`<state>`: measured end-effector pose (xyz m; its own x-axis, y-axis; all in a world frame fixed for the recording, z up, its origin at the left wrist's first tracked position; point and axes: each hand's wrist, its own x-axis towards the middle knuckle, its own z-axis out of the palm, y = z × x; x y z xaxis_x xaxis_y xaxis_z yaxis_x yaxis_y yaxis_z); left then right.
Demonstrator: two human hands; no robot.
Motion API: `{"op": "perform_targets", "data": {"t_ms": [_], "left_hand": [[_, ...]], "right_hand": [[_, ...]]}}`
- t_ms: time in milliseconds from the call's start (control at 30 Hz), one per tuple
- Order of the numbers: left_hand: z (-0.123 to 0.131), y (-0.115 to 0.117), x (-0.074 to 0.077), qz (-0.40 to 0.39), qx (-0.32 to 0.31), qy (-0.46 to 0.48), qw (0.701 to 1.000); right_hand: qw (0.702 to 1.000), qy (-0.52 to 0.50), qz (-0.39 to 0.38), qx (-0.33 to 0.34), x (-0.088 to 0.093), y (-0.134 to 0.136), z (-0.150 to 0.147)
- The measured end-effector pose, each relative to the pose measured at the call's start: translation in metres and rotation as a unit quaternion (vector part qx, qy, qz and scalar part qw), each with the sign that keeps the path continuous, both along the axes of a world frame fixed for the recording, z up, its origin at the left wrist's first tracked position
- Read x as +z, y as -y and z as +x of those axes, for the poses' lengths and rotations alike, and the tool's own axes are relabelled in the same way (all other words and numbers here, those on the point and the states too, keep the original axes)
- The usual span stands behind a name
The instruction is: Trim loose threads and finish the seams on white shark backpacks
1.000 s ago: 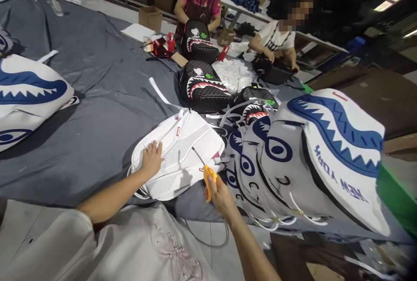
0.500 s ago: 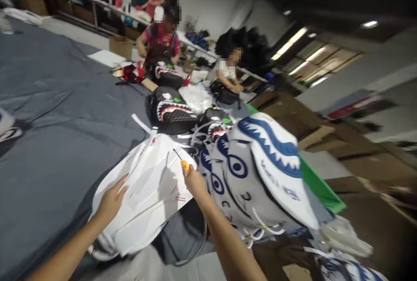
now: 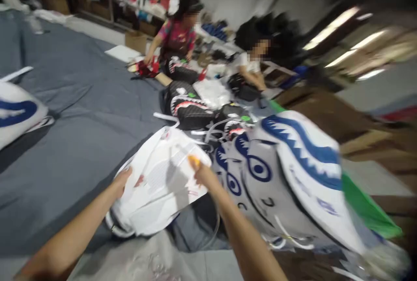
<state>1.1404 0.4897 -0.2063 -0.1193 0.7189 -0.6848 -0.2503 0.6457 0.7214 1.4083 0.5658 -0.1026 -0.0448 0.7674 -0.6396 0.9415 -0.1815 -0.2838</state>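
A white backpack (image 3: 156, 198) lies in front of me on the grey cloth, its plain side facing up. At its left edge, my left hand (image 3: 122, 182) has its fingers bent around the fabric; motion blurs them. My right hand (image 3: 203, 174) is closed at the backpack's right side around a small screwdriver-like tool (image 3: 194, 160) with an orange-yellow handle; its thin shaft is too blurred to make out. Just right of that hand stands a row of white backpacks (image 3: 260, 172) with blue eyes and shark teeth.
Black shark-face backpacks (image 3: 187, 105) lie beyond, beside clear plastic (image 3: 213, 94). Two people sit farther back, one in a patterned top (image 3: 177, 38). Another blue-and-white bag (image 3: 16, 111) is at the left. Brown cardboard (image 3: 368, 142) and a green sheet (image 3: 368, 205) are at the right.
The view has swung left, so the scene sits farther right. My left hand has gone from lying flat on the white backpack to gripping its edge. The right hand still holds the tool.
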Motion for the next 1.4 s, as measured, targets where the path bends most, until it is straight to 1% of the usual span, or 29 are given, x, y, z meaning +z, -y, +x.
{"op": "perform_targets", "data": {"t_ms": [67,100,200,233,267,333,400,433,500,567,667,700,767,800,833,867,900,933,1000,1033,1133,1167,1233,1267,1333,1367,1400], "left_hand": [[-0.013,0.016,-0.009,-0.06,0.022,0.024,0.998],[-0.017,0.02,-0.013,-0.081,0.029,0.03,0.996],[-0.023,0.02,-0.022,-0.106,0.03,0.032,0.993],[-0.022,0.017,-0.024,-0.106,0.022,0.026,0.994],[-0.021,0.015,-0.024,-0.103,0.009,0.016,0.994],[-0.018,0.012,-0.024,-0.091,-0.022,-0.019,0.995],[-0.01,0.014,-0.021,-0.073,-0.058,-0.076,0.993],[-0.005,0.016,-0.02,-0.06,-0.077,-0.113,0.989],[0.006,0.023,-0.017,-0.022,-0.116,-0.196,0.974],[0.018,0.032,-0.013,0.029,-0.159,-0.279,0.947],[0.034,0.045,-0.005,0.097,-0.215,-0.366,0.9],[0.039,0.05,-0.002,0.118,-0.234,-0.397,0.88],[0.051,0.062,0.003,0.17,-0.288,-0.46,0.822],[0.058,0.068,0.004,0.197,-0.327,-0.479,0.791],[0.067,0.076,0.003,0.216,-0.369,-0.479,0.766],[0.077,0.083,0.003,0.223,-0.406,-0.463,0.755],[0.087,0.089,0.001,0.219,-0.433,-0.435,0.758],[0.096,0.095,-0.001,0.209,-0.448,-0.409,0.767],[0.107,0.1,-0.005,0.186,-0.44,-0.383,0.79],[0.109,0.099,-0.007,0.181,-0.43,-0.376,0.801],[0.095,0.083,-0.011,0.165,-0.396,-0.343,0.836],[0.088,0.076,-0.012,0.152,-0.385,-0.328,0.849],[0.078,0.061,-0.014,0.118,-0.366,-0.304,0.872],[0.077,0.057,-0.014,0.103,-0.36,-0.298,0.878],[0.086,0.055,-0.013,0.089,-0.352,-0.305,0.881],[0.095,0.059,-0.012,0.093,-0.351,-0.317,0.876],[0.106,0.064,-0.01,0.102,-0.353,-0.333,0.868]], "right_hand": [[1.0,0.002,0.006,0.018,-0.006,-0.001,-0.006],[0.999,-0.007,-0.008,0.039,-0.008,0.004,-0.011],[0.99,-0.055,-0.059,0.113,-0.009,0.027,-0.026],[0.989,-0.062,-0.057,0.125,-0.007,0.032,-0.03],[0.99,-0.054,-0.04,0.122,-0.005,0.034,-0.032],[0.993,-0.035,-0.008,0.113,0.0,0.03,-0.034],[0.991,-0.044,-0.014,0.128,0.006,0.023,-0.035],[0.989,-0.053,-0.019,0.138,0.009,0.021,-0.035],[0.988,-0.055,-0.007,0.142,0.014,0.019,-0.034],[0.991,-0.042,0.006,0.13,0.019,0.018,-0.026],[0.993,-0.004,-0.033,0.112,0.026,0.016,0.0],[0.995,0.029,-0.021,0.093,0.028,0.016,0.011],[0.993,0.102,0.008,0.056,0.032,0.017,0.031],[0.991,0.123,0.004,0.046,0.034,0.02,0.04],[0.991,0.126,-0.02,0.046,0.037,0.023,0.047],[0.99,0.116,-0.056,0.05,0.039,0.028,0.053],[0.989,0.105,-0.086,0.054,0.041,0.034,0.058],[0.989,0.096,-0.1,0.053,0.044,0.04,0.064],[0.991,0.099,-0.085,0.038,0.047,0.054,0.076],[0.991,0.093,-0.092,0.033,0.049,0.062,0.084],[0.988,0.003,-0.157,0.005,0.048,0.09,0.108],[0.987,-0.016,-0.159,-0.016,0.046,0.1,0.114],[0.988,-0.015,-0.139,-0.061,0.042,0.12,0.122],[0.987,-0.018,-0.144,-0.066,0.04,0.129,0.122],[0.979,-0.06,-0.187,-0.049,0.038,0.139,0.119],[0.978,-0.068,-0.19,-0.04,0.038,0.141,0.116],[0.986,-0.046,-0.158,-0.036,0.038,0.14,0.114]]}}
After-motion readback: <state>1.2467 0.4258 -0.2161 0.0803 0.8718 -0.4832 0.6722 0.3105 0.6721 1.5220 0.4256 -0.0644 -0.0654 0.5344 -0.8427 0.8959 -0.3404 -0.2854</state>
